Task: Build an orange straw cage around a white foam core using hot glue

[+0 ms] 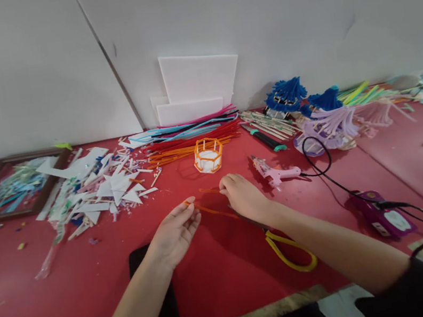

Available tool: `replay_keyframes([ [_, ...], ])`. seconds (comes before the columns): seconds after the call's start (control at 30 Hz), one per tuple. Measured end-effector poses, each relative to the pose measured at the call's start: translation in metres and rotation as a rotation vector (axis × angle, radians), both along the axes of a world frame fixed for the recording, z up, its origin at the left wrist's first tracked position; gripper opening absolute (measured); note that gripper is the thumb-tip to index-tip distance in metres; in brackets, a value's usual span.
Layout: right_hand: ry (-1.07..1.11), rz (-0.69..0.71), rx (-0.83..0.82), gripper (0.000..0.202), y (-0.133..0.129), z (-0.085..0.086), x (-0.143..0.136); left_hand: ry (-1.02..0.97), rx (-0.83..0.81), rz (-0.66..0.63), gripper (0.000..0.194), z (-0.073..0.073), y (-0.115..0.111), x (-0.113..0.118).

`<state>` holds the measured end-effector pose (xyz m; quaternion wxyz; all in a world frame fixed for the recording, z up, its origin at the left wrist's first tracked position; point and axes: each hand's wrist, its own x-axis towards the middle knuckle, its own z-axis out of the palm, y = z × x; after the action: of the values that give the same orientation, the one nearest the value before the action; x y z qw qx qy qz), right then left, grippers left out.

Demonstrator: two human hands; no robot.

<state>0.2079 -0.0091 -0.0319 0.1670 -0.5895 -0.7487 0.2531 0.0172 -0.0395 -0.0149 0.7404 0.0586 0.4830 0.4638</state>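
Between my two hands runs a thin orange strip, slightly blurred. My left hand pinches its left end between thumb and fingertips, the other fingers curled. My right hand is closed, with its fingertips down by another length of orange strip; what exactly it grips is too small to tell. Scissors with yellow handles lie under my right wrist, blades partly hidden. Just beyond my hands stands a small orange-edged frame with a white base, upright on the red table.
A pink glue gun with a black cord lies right, near a purple power socket. White scraps pile up left. Coloured strips, a green-black cutter and blue and lilac pieces line the back. A black phone-like slab lies under my left forearm.
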Motion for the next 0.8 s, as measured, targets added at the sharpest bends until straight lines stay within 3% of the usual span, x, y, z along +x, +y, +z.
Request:
replay_keyframes([
  [0.2, 0.338, 0.046, -0.089, 0.01, -0.021, 0.023, -0.006, 0.146, 0.161, -0.03, 0.013, 0.004, -0.004, 0.006],
  [0.47, 0.497, 0.037, -0.111, 0.012, -0.028, 0.017, -0.009, 0.251, 0.289, -0.054, 0.036, 0.006, -0.004, 0.01],
  [0.8, 0.541, 0.129, -0.108, 0.013, -0.034, 0.018, -0.013, 0.307, 0.234, -0.025, 0.047, 0.008, -0.005, 0.004],
])
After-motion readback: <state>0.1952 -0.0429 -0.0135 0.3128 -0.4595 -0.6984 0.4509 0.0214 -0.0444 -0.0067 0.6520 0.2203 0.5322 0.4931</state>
